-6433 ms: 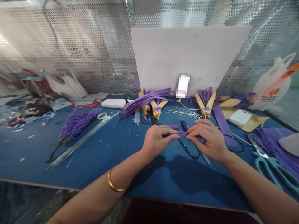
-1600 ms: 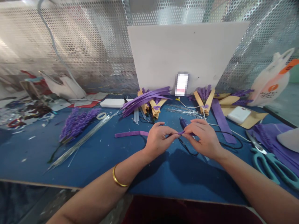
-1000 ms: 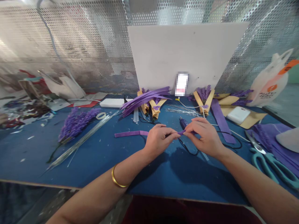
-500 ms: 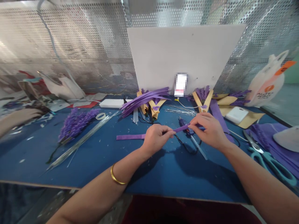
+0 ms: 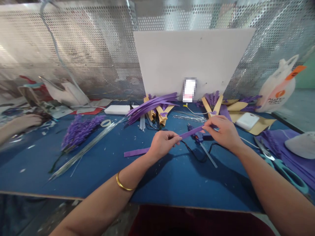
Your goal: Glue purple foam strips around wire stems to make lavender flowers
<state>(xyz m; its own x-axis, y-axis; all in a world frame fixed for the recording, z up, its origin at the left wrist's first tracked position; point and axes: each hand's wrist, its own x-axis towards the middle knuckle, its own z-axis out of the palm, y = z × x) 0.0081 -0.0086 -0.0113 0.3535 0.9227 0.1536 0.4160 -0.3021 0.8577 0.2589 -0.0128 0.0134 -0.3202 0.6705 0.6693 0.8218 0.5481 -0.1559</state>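
Note:
A long narrow purple strip (image 5: 192, 132), which looks like felt or foam, is stretched between my two hands above the blue table. My left hand (image 5: 164, 144) pinches it partway along, and its free tail sticks out to the left behind my wrist. At its right end, my right hand (image 5: 222, 132) grips the strip between thumb and fingers. A purple glue gun (image 5: 198, 136) with a clear glue stick lies just beneath the strip, partly covered by my right hand. Its black cord loops on the table between my hands.
Purple lavender stems (image 5: 78, 131) and a bundle of thin wires (image 5: 91, 146) lie at left. Cut purple strips (image 5: 152, 106) and small wrapped bouquets (image 5: 213, 103) stand behind. Teal-handled scissors (image 5: 286, 170), purple sheets (image 5: 292, 144) and a white power bank (image 5: 247, 121) are at right. Another person's hand (image 5: 27, 123) is at far left.
My hands have moved slightly apart, the right one up and to the right, so more strip shows between them. The strip's left tail has dropped a little and tilted.

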